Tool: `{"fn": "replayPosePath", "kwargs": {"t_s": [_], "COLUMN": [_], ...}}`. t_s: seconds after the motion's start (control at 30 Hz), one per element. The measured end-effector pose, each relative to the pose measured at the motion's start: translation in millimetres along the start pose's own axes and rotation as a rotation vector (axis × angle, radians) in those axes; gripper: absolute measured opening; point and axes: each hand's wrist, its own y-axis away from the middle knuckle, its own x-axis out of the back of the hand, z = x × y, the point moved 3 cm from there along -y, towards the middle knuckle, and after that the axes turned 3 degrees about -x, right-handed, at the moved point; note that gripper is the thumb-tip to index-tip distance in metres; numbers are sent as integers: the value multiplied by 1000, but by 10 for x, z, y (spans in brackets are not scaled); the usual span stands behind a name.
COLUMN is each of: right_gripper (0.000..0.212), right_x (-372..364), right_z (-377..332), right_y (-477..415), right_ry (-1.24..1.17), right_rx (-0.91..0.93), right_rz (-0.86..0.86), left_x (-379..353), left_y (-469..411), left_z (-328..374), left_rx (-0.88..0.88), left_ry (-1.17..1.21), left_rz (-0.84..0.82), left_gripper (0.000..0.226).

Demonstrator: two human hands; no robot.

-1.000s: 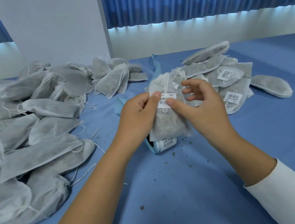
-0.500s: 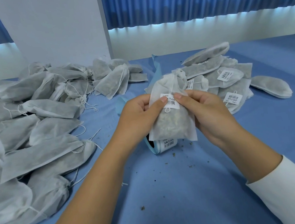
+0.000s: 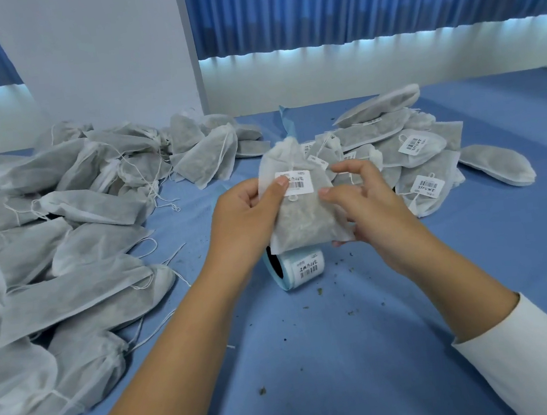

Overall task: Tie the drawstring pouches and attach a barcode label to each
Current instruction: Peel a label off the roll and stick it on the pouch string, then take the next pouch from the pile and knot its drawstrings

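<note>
Head view: we look across a blue table (image 3: 317, 366) flecked with dark crumbs (image 3: 319, 291) to a label roll (image 3: 303, 268), its top hidden by the pouch (image 3: 304, 221) held just above it. The pouch stands upright, long axis vertical, tied neck up and away, barcode label (image 3: 296, 184) facing us. Our left hand (image 3: 249, 217) grips its left edge, thumb on the label. Our right hand (image 3: 367, 206) sets its thumb at the right edge and curls its lower fingers under the corner, forefinger lifted. Beyond lie unlabelled pouches (image 3: 63, 231) on the left and labelled pouches (image 3: 412, 154) on the right, their print unreadable.
</note>
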Motion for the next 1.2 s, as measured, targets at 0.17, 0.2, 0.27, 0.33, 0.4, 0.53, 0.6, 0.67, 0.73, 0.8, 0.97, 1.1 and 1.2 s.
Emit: {"fn": "replayPosePath", "kwargs": {"t_s": [0.17,0.2,0.27,0.33,0.4,0.53,0.6,0.67,0.73,0.8,0.97,1.1,1.2], "right_gripper": [28,26,18,9,13,31,45,47,40,32,24,23,22], "right_x": [-88,-108,-110,-82,-26,205,252,205,121,45,20,9,-15], "right_z": [-6,6,14,6,-7,-97,-101,-66,-6,47,121,160,184], "right_y": [80,79,56,28,-12,-120,-139,-137,-123,-108,-106,-118,-125], "right_ry": [110,104,90,105,102,-318,-469,-459,-367,-253,-107,-57,-31], "right_rx": [177,180,187,187,182,229,199,142,89,64,50,34,18], "right_rz": [-68,-109,-171,-200,-166,65,50,32,23,-11,-42,-35,-34], "left_x": [47,56,66,80,97,65,53,48,46,56,221,531,751], "left_y": [-26,-31,-42,-57,-71,-55,-47,-41,-31,-28,-104,-218,-243], "left_z": [-14,-22,-36,-44,-46,-14,-9,-8,-9,-7,-12,-93,-164], "left_rx": [13,14,20,32,50,111,108,95,69,27,-54,-84,143], "left_ry": [12,-1,-21,-27,-17,141,143,140,134,113,-5,-802,-1313], "left_rz": [109,119,131,145,156,132,131,133,139,150,226,151,14], "left_gripper": [23,23,27,37,40,29,27,26,24,22,16,23,36]}}
